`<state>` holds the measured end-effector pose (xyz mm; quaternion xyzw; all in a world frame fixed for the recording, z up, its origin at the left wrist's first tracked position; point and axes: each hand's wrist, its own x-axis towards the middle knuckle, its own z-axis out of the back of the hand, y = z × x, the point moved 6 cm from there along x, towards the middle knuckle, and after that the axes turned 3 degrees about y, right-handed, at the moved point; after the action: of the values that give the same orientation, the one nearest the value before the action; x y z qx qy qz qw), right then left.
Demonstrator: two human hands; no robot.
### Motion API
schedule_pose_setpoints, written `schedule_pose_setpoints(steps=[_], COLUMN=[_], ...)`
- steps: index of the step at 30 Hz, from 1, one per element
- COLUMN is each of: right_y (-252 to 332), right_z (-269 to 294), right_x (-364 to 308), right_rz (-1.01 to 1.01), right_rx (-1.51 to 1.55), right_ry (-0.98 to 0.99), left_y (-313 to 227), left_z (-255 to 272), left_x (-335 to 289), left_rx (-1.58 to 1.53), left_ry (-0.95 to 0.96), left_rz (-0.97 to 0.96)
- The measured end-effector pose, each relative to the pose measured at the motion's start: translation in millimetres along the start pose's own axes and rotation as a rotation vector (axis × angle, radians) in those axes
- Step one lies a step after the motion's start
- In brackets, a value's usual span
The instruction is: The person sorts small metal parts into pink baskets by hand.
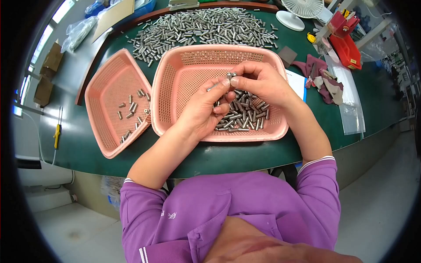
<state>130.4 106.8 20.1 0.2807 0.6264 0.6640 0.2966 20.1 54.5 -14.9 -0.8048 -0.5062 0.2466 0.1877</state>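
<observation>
Above the larger pink plastic basket [169, 127], my two hands meet fingertip to fingertip. My right hand [265, 85] pinches a small shiny metal cylinder [231, 75] between thumb and fingers. Its other end is by the thumb of my left hand [201, 107], whose fingers are curled. Another bit of metal [212, 87] shows at the left fingers; how many pieces that hand holds is hidden. Beneath the hands, loose metal cylinders [247, 116] lie heaped in the right part of the basket. A smaller, tilted pink basket [101, 98] on the left holds several scattered cylinders [133, 106].
A wide heap of metal cylinders [197, 28] covers the back of the green table [228, 158]. At left lies a yellow-handled screwdriver [57, 136]. Toward the right are a white fan [291, 19], a red bin [346, 51], cloth scraps [326, 83] and plastic bags [352, 111].
</observation>
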Motion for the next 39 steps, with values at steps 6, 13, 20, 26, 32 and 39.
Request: schedule_pose_setpoints(steps=[6,13,20,26,32,39], right_y=[0,11,12,22,28,27], right_z=[0,-1,1,-8,-12,-11], right_x=[1,0,1,-7,-9,-9], right_rz=[0.015,0.087,0.083,0.223,0.337,0.318], right_rx=[0.031,-0.048,0.132,-0.372,-0.501,-0.518], right_ry=[-0.004,-0.044,-0.08,-0.181,-0.15,-0.149], left_y=[1,-3,-4,-2,0,2], left_z=[0,3,6,0,1,1], left_x=[0,0,-3,-3,-5,-3], left_rx=[-0.033,-0.08,-0.139,-0.044,-0.034,-0.047], left_ry=[-0.034,-0.077,-0.126,-0.074,-0.142,-0.118], left_rz=[0.006,-0.053,-0.033,-0.013,0.006,0.042])
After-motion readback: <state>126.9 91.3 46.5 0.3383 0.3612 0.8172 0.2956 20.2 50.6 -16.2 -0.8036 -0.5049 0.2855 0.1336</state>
